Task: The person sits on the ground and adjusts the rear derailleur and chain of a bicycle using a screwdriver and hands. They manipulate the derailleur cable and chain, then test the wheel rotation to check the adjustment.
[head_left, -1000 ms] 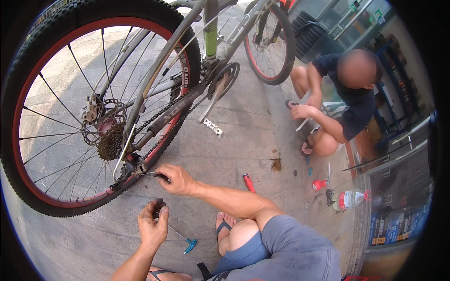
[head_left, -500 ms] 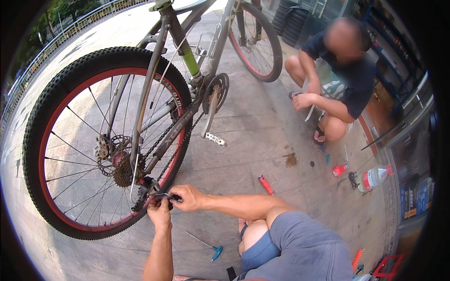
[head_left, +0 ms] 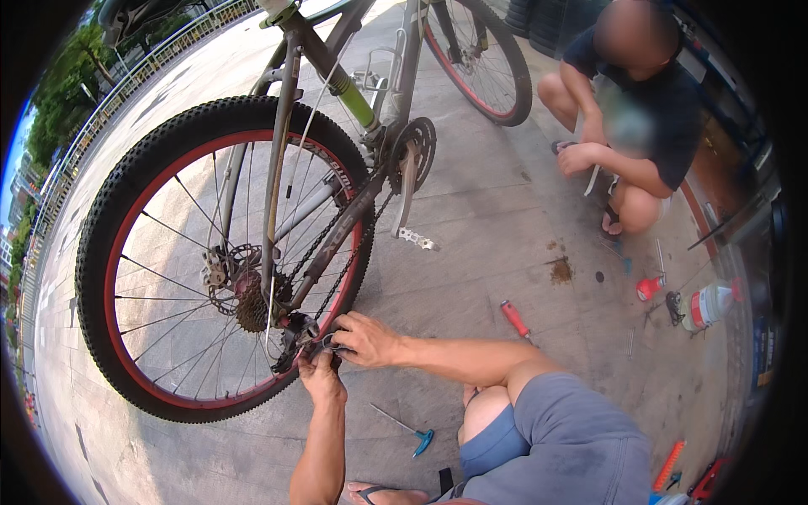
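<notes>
At the rear derailleur (head_left: 296, 335) of a bicycle with red rims and knobbly tyres, my left hand (head_left: 323, 379) pinches close by, its fingertips partly hidden by a small dark piece. My right hand (head_left: 364, 341), just above and right of it, has curled fingers on a thin metal and dark piece that I cannot make out. The cassette (head_left: 251, 307) and chain (head_left: 304, 269) are just above. A blue-handled hex key (head_left: 422, 441) lies on the paving below my hands, and a red screwdriver (head_left: 515, 319) to the right.
A person (head_left: 631, 126) in a dark top squats at the right, holding a light strip. A red can (head_left: 648, 288), a large plastic bottle (head_left: 703, 307), cables and loose tools lie near a shop front. Stacked tyres (head_left: 539, 21) stand behind. A railing (head_left: 84, 139) runs along the upper left.
My left hand has moved up to meet my right hand at the derailleur. The view has swung, showing railing and trees at upper left.
</notes>
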Tool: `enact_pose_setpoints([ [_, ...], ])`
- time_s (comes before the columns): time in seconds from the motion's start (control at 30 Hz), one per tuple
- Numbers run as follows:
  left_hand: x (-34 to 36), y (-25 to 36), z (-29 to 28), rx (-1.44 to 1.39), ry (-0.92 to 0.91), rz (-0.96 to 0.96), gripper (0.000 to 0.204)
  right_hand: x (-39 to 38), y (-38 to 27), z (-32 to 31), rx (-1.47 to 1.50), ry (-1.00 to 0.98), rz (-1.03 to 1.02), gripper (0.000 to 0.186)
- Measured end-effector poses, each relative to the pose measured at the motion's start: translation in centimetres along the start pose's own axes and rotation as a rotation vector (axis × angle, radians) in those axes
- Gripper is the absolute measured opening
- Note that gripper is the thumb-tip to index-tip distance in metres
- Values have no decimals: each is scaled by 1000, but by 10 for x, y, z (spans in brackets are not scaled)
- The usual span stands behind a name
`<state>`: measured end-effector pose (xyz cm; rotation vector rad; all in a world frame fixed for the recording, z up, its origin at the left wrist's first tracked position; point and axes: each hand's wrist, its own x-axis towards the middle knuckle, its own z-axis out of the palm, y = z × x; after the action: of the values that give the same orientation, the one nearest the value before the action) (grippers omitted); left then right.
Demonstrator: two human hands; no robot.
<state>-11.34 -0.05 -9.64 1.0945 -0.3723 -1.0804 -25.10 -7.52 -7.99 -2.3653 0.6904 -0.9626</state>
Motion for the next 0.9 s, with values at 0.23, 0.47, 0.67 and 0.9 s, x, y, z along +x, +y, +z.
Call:
enact_pose_setpoints([
  [0.23, 9, 1, -6, -2, 130, -176, 32, -7, 5, 16, 594, 142, 434, 14],
  [0.47, 14, 6, -18, -98, -20, -325, 19, -9, 28, 26, 1137, 169, 1103, 5],
  [0.67, 9, 8, -16, -54, -16, -318, 19, -7, 32, 27, 1515, 1, 1072, 7],
  [0.9, 9, 12, -15, 15, 0, -191, 23, -18, 41, 26, 1436, -229, 1073, 10],
])
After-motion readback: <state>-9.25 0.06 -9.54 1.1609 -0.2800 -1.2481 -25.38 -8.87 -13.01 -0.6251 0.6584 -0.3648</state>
